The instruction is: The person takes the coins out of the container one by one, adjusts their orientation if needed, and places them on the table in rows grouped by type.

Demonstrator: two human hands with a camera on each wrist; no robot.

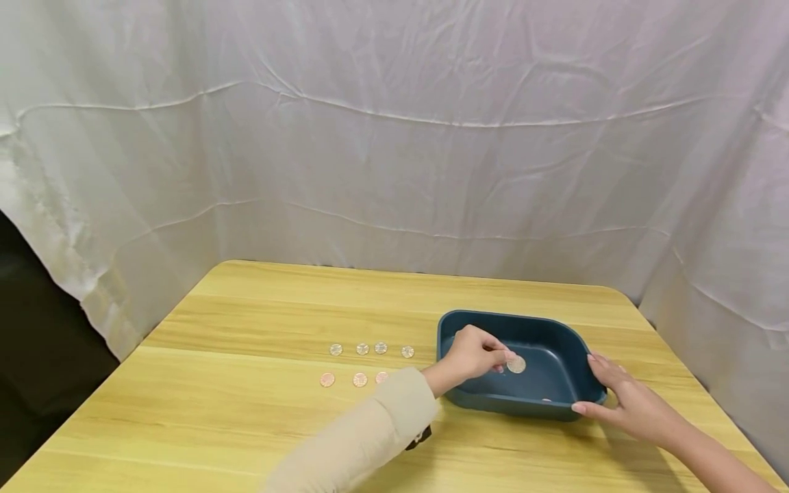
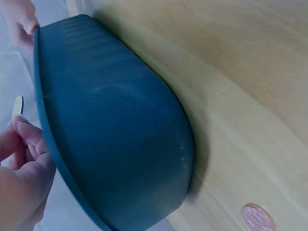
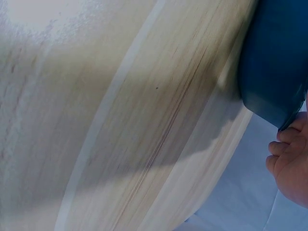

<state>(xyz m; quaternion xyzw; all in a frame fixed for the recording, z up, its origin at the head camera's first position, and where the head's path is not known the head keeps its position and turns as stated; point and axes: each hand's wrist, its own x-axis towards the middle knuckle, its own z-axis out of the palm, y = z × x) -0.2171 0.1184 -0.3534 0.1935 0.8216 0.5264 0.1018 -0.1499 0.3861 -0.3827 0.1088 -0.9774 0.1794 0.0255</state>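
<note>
My left hand pinches a silver coin between thumb and fingertips, over the inside of a dark blue basin. In the left wrist view that coin shows nearly edge-on above the fingertips. With its thumb on the near side and fingers at the far side, my right hand grips the basin's right end. A small part of another coin shows inside the basin, mostly hidden by the near wall. The right wrist view has the right hand at the basin's rim.
Left of the basin, silver coins form a back row on the wooden table. Copper-coloured coins lie in a nearer row, partly covered by the left sleeve. A pale curtain hangs behind the table.
</note>
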